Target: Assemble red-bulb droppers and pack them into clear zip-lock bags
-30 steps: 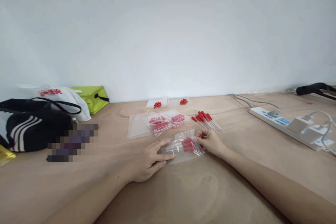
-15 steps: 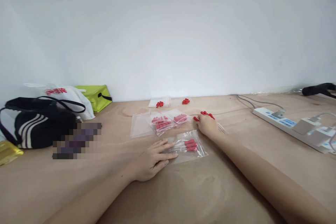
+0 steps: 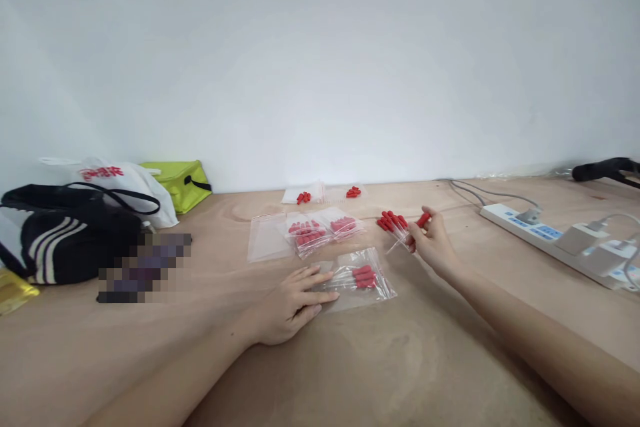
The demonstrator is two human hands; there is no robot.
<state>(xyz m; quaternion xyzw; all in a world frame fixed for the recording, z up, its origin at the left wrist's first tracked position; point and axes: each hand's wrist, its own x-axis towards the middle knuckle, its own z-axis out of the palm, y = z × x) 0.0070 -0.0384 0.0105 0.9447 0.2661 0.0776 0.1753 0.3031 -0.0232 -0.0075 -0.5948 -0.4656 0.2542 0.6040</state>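
Observation:
My left hand (image 3: 287, 303) lies flat with its fingers spread, resting on the left end of a clear zip bag (image 3: 345, 303). Inside that bag are a few glass droppers (image 3: 364, 277) with red rubber bulbs to the right. On the right, my right hand (image 3: 431, 243) is closed on a dropper, its red bulb (image 3: 423, 219) showing between thumb and fingers. Another bit of red shows under the fingers, and I cannot make out whether it is a second dropper. Just left of this hand, several loose droppers (image 3: 391, 221) lie fanned, their tubes pointing toward me.
Filled zip bags of droppers (image 3: 307, 237) and a flat bag (image 3: 270, 240) lie mid-table. Two bags with small red pieces (image 3: 303, 198) sit by the wall. A white power strip (image 3: 520, 223) is at right; a black bag (image 3: 80, 240) and green bag (image 3: 183, 187) at left.
My right hand has moved right, off the loose droppers it covered, and now holds a dropper. The left hand stays on the bag.

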